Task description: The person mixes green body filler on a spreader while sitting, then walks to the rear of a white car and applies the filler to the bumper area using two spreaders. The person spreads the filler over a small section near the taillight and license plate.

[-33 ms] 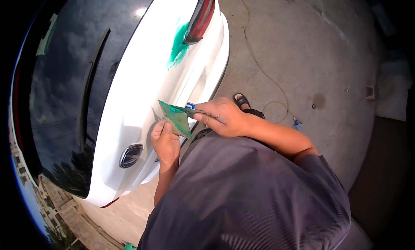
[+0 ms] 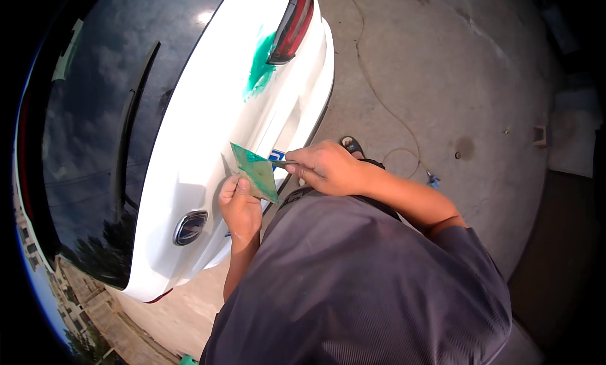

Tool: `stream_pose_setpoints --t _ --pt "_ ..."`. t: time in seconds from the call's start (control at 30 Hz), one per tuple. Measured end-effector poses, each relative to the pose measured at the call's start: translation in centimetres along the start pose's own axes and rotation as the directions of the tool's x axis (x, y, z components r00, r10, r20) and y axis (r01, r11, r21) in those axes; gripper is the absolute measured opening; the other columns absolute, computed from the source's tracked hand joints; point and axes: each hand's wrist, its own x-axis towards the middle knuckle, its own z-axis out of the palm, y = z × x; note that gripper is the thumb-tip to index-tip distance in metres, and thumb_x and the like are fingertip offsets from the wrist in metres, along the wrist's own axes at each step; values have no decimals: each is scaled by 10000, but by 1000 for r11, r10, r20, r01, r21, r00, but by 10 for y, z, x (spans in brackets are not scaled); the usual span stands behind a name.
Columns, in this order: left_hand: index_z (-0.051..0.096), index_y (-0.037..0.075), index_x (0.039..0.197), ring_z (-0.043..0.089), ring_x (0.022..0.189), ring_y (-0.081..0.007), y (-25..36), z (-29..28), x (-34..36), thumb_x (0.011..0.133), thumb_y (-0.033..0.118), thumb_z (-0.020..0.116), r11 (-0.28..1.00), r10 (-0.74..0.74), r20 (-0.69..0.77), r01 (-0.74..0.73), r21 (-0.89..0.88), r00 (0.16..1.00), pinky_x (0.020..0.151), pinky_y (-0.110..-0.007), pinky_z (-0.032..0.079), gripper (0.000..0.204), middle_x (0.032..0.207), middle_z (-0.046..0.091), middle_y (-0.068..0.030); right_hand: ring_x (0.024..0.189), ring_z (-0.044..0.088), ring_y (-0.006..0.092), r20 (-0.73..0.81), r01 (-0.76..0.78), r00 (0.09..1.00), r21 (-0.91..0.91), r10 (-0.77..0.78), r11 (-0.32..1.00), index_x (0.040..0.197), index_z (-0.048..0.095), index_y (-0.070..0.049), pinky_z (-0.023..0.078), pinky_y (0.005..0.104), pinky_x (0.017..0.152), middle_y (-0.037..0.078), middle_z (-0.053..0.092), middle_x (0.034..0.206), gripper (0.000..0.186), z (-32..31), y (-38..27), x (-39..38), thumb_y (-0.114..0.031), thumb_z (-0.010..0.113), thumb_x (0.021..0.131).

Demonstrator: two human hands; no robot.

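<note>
Two hands together over white car (image 2: 208, 144) rear edge: left hand (image 2: 240, 204) grips green-smeared card (image 2: 255, 171), right hand (image 2: 325, 168) pinches small tool (image 2: 279, 165) touching card. Green patch (image 2: 259, 68) near tail light (image 2: 291, 24).

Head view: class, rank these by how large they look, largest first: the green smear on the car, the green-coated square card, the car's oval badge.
1. Green-coated square card, though it is nearer the camera, which flatters it.
2. Green smear by the tail light.
3. Oval badge, clearly smallest.
</note>
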Motion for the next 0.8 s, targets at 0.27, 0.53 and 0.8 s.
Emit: stream_pose_setpoints --t 0.27,0.53,0.8 --pt "620 -82 1100 692 732 -221 -15 18 14 992 127 589 882 -331 333 415 -224 883 641 -305 556 237 914 711 -150 953 611 110 250 -354 930 807 269 472 1225 543 47 495 290 847 53 665 1066 388 -36 25 3 -260 632 1004" --pt "613 -14 1021 600 662 -217 -44 41 4 984 158 601 888 15 -35 -30 -459 999 570 -325 494 176 788 642 -115 1145 537 111 723 -664 688 594 61 455 1396 433 25 434 282 986 55 596 1275 518 -103 56 15 -176 662 978" --pt "619 14 1014 625 706 -190 -130 137 -16 981 190 632 803 -6 -505 -297 -517 863 593 -311 474 180 842 653 -93 871 626 89 606 -612 689 194 397 767 1128 690 8 516 271 754 26 699 987 213 -212 79 57 -133 683 968"
